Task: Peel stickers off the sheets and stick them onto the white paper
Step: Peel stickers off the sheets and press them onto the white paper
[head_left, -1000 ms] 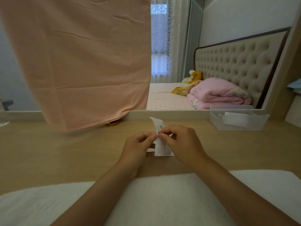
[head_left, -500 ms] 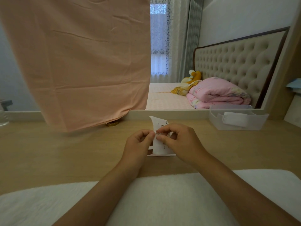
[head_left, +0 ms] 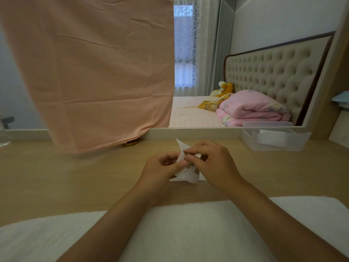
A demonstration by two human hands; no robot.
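Two hands hold the sticker sheet [head_left: 188,172] just above the white paper [head_left: 202,179]; the left hand [head_left: 162,167] pinches its edge; the right hand [head_left: 214,163] pinches near the top, bending it lower than a second ago, likely starting a peel.

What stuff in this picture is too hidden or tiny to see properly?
Head view only:
1. Sticker pictures on the sheet: too small and blurry, just brownish blobs.
2. Whether a sticker is lifted: the right hand pinches over that spot.
3. The white paper on the desk: mostly under the left hand, right hand and sheet.
4. The gold object: the pink cloth covers most of it.
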